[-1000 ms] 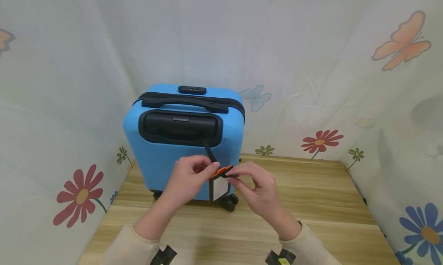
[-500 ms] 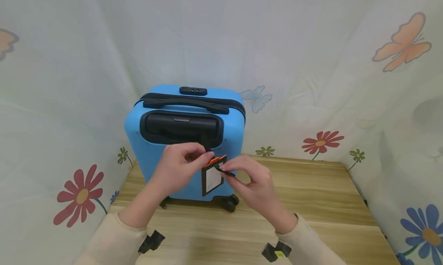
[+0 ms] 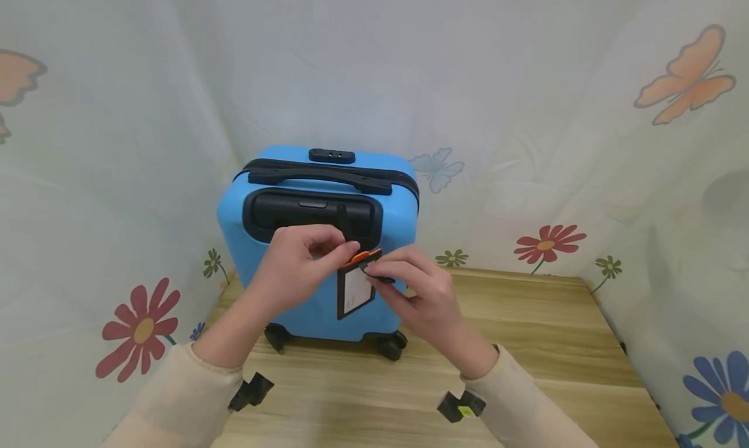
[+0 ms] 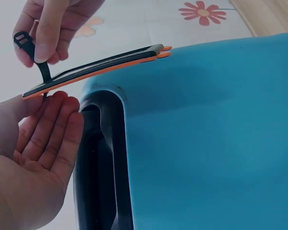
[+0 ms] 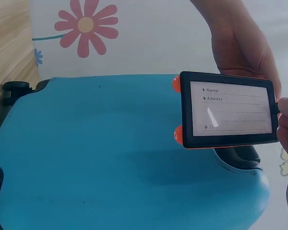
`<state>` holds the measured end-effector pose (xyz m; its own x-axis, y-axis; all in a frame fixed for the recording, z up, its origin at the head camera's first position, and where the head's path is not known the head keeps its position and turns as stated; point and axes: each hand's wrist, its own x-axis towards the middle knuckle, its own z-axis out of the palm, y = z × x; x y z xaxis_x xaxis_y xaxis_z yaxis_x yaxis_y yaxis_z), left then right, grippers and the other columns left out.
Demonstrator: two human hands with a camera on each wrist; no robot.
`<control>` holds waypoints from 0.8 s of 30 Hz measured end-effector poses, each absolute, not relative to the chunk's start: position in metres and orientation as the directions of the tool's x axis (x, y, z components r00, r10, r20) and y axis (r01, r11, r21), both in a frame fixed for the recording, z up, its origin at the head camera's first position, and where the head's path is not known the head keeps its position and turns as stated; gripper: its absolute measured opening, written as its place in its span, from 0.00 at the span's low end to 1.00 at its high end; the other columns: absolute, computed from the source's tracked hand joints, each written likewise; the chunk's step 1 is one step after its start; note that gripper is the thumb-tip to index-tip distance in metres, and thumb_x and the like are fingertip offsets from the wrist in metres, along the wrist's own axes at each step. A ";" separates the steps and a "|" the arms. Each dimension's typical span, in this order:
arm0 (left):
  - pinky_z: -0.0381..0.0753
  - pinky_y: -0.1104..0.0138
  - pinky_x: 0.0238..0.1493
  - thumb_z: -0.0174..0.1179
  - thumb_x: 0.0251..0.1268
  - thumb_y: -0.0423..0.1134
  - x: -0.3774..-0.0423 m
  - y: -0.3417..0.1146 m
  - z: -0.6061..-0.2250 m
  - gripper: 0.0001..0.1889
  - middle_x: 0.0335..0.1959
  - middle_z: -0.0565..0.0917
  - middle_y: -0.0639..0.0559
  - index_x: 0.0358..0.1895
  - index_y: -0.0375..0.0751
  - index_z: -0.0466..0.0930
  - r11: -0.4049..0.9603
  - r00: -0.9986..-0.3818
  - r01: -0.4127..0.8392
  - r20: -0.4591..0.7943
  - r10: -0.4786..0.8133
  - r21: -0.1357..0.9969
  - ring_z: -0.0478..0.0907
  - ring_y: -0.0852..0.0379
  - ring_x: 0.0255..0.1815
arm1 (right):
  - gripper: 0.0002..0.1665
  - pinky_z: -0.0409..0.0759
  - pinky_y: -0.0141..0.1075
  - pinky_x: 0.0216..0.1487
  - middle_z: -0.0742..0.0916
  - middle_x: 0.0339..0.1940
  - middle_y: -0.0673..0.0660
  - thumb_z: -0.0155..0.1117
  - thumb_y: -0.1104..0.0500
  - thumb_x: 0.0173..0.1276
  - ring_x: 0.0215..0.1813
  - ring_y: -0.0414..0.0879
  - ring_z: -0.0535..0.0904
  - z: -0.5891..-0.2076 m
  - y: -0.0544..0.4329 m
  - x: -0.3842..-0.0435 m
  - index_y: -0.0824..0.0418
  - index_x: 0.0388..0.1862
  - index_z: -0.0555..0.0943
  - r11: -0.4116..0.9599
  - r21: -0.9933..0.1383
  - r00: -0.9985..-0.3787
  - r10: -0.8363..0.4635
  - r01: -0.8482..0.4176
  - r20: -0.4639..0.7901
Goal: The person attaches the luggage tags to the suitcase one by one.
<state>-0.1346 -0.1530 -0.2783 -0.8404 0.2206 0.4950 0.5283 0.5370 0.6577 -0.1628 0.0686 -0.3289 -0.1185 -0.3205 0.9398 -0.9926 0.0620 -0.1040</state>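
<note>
A luggage tag [image 5: 230, 108] with a black frame, orange edging and a white name-and-address card hangs before the blue suitcase [image 3: 328, 311]. Its black strap [image 4: 44, 72] runs through the tag's end. My left hand [image 3: 298, 263] pinches the strap close behind the tag, and a length of strap rises above those fingers in the head view. From the front side, my right hand [image 3: 418, 285] pinches the strap's other part, where a small buckle [image 4: 23, 39] sticks out in the left wrist view. Fingers partly hide the strap where it passes through the tag.
The suitcase stands upright on a wood-patterned table [image 3: 515, 324], its black carry handle [image 3: 318, 173] and recessed handle panel [image 3: 263, 214] facing me. Floral cloth [image 3: 486, 110] hangs close behind and along both sides. Black wheels [image 3: 390, 346] show at the base.
Both hands have lifted the tag and moved it slightly left, up towards the suitcase's handle recess. More of the suitcase's lower front shows. Both hands keep their pinch.
</note>
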 end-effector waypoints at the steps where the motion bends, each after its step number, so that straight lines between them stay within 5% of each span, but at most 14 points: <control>1: 0.82 0.62 0.33 0.70 0.74 0.40 -0.135 -0.153 -0.278 0.08 0.26 0.86 0.59 0.33 0.46 0.90 0.537 -0.842 0.527 0.492 0.222 0.659 0.81 0.59 0.28 | 0.06 0.88 0.36 0.48 0.88 0.42 0.58 0.72 0.64 0.75 0.44 0.51 0.86 -0.328 0.069 -0.163 0.65 0.48 0.88 0.067 -0.091 -0.108 -0.323 -0.994 0.940; 10: 0.80 0.63 0.31 0.70 0.74 0.40 -0.143 -0.158 -0.276 0.07 0.26 0.85 0.56 0.35 0.45 0.90 0.522 -0.866 0.494 0.447 0.225 0.695 0.79 0.54 0.28 | 0.05 0.88 0.38 0.45 0.88 0.41 0.58 0.69 0.64 0.77 0.43 0.51 0.85 -0.325 0.066 -0.166 0.65 0.46 0.88 0.113 -0.013 -0.048 -0.314 -0.993 0.948; 24: 0.85 0.65 0.33 0.74 0.71 0.40 -0.146 -0.168 -0.263 0.06 0.36 0.92 0.52 0.42 0.42 0.92 0.579 -0.817 0.530 0.555 0.155 0.619 0.86 0.58 0.30 | 0.04 0.86 0.39 0.41 0.88 0.39 0.58 0.68 0.66 0.77 0.40 0.51 0.84 -0.316 0.054 -0.172 0.65 0.44 0.88 0.115 0.016 -0.015 -0.265 -0.993 0.964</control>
